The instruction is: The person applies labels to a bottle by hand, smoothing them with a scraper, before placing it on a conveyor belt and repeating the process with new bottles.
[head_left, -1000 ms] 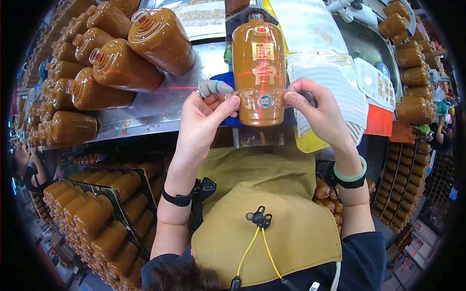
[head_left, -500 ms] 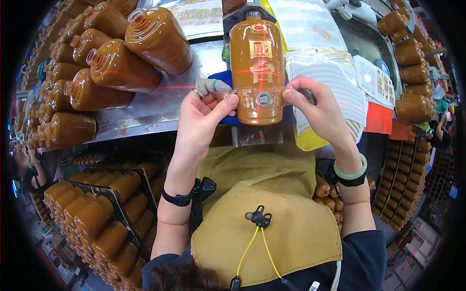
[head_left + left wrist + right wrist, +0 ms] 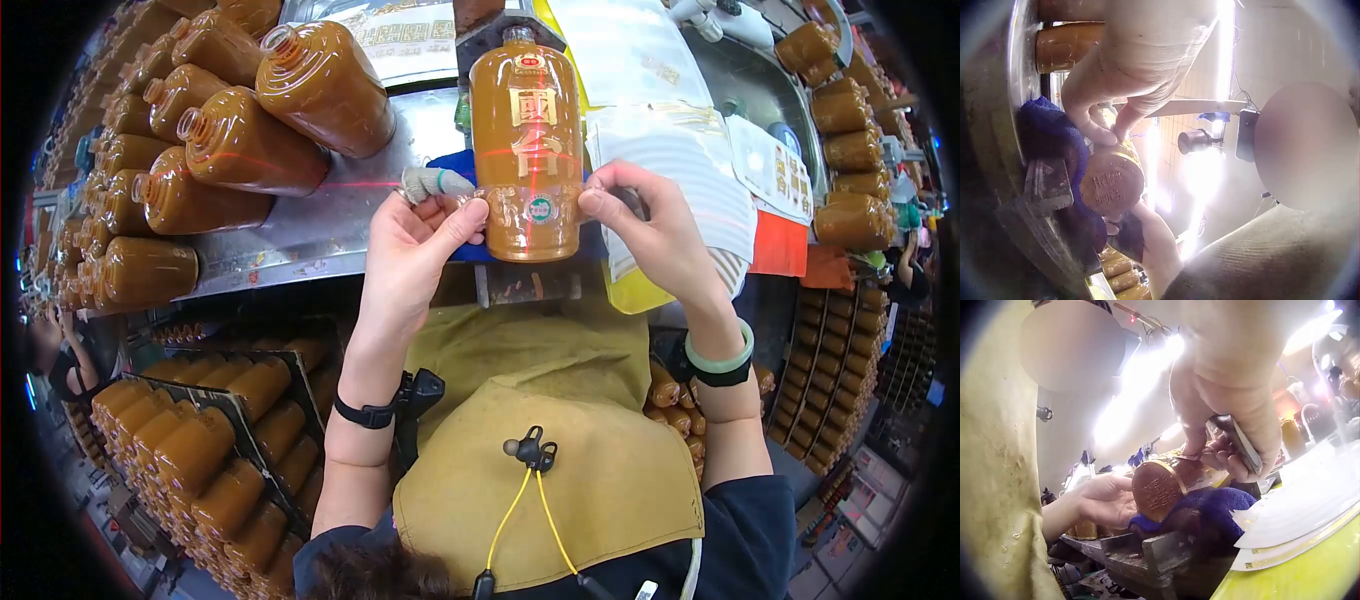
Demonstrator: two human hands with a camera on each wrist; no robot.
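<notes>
A brown glass bottle (image 3: 528, 120) with gold characters lies on a blue cloth pad (image 3: 455, 165), its base facing the person. Across its lower front runs a clear film strip (image 3: 510, 205) bearing a round green emblem (image 3: 540, 208). My left hand (image 3: 425, 235), with a grey finger cover on the index finger, pinches the strip's left end between thumb and finger. At the other side, my right hand (image 3: 650, 220) pinches the right end. In the right wrist view, a dark flat piece (image 3: 1238, 444) with a pale edge is tucked in the right hand's fingers.
Several brown bottles (image 3: 325, 90) stand on the metal table (image 3: 290, 250) at left. White transfer sheets (image 3: 670, 170) lie over a yellow board (image 3: 640, 292) at right. Racks of bottles (image 3: 180, 430) fill both sides below. Red laser lines cross the bottle.
The bottle sits very slightly further left in the head view. Both hands keep their pinch on the film strip, with almost no movement.
</notes>
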